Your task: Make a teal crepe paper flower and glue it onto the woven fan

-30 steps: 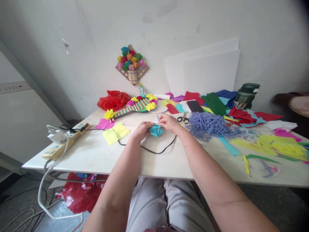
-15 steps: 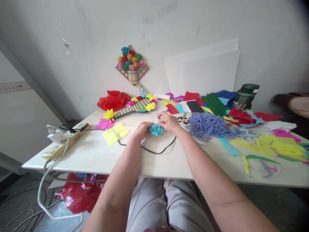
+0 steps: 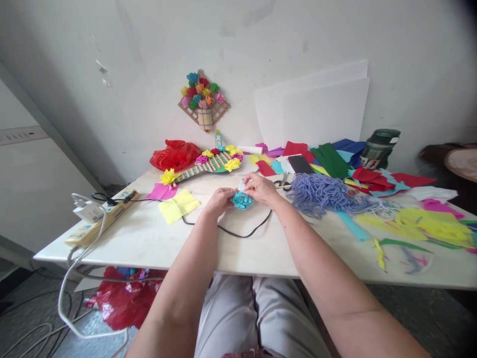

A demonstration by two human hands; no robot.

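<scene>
A turquoise crepe-paper flower (image 3: 242,200) with ruffled petals is held between my hands just over the table. My left hand (image 3: 222,199) is closed, pinching the flower's left side. With thumb and fingers together, my right hand (image 3: 260,189) grips the flower's upper right edge. A small whitish piece (image 3: 241,185) shows at the fingertips above the petals; I cannot make out what it is. Scissors (image 3: 283,183) with black handles lie just right of my right hand. A black cable (image 3: 242,235) loops across the table beneath the flower.
A green lute-shaped board (image 3: 203,168) decorated with paper flowers lies behind my hands. Purple yarn (image 3: 322,191), a phone (image 3: 301,165), coloured paper sheets (image 3: 330,160) and a dark green flask (image 3: 380,149) stand or lie right. Left are yellow paper (image 3: 179,205) and a power strip (image 3: 100,221).
The turquoise flower has shifted and turned very slightly between my fingers. Both hands keep their hold, and everything else stays in place.
</scene>
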